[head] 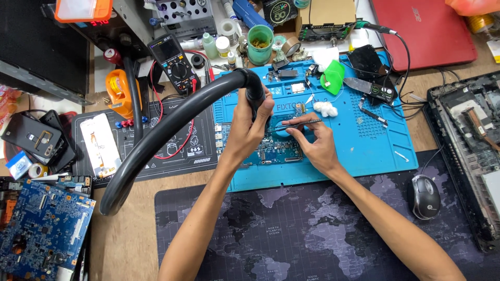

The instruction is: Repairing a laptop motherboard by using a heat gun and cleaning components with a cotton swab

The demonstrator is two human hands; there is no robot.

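Two tools over one board: the small circuit board lies flat on the blue repair mat, near its middle, mostly under both hands. Left hand has its fingers wrapped tight round the black handpiece of what looks like a hot-air tool, nozzle pointing down at the board's upper edge — the tip itself is hidden behind the fingers. Its thick black hose loops out left across the black work mat and hangs over the bench. Right hand pinches tweezers between thumb and forefinger, tips meeting the nozzle area, heel of the hand resting on the mat.

My read on doing this well: keep the nozzle upright and just above the part, not touching; keep the right wrist planted so the tweezers don't shake; lift or nudge only when the part gives, no prying. That hose is heavy and will tug the handpiece — give it slack. The cotton wad and green plastic piece sit near the heat, I'd shift them.
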